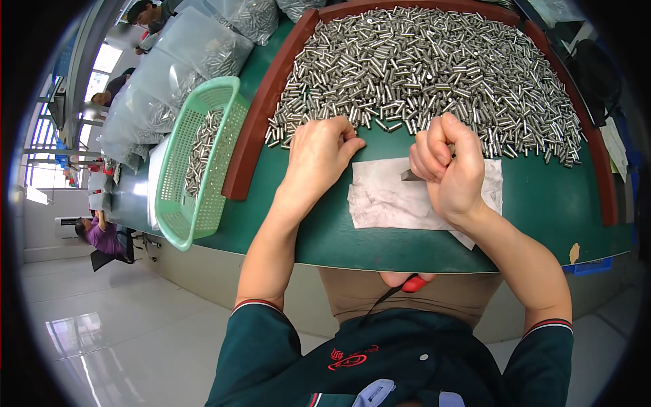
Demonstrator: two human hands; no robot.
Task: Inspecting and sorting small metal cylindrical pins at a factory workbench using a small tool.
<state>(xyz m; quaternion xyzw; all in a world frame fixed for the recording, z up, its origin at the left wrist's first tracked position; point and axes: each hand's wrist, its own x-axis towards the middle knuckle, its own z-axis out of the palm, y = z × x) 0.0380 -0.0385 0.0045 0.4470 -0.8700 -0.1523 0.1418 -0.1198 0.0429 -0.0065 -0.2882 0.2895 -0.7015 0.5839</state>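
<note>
A broad heap of small shiny metal pins covers the far part of the green table. My left hand is at the heap's near left edge, fingers curled and thumb drawn in; its fingertips are hidden, so what they pinch cannot be made out. My right hand is closed in a loose fist above a stained white cloth. From under its curled fingers juts a small grey block, most of it covered by the hand. The cloth lies flat between my forearms, near the table's front.
A reddish-brown wooden rim borders the heap. Left of it stands a light green plastic basket with more pins inside. Clear bags of metal parts line the far left. A blue tray sits below the right edge. Other people are farther left.
</note>
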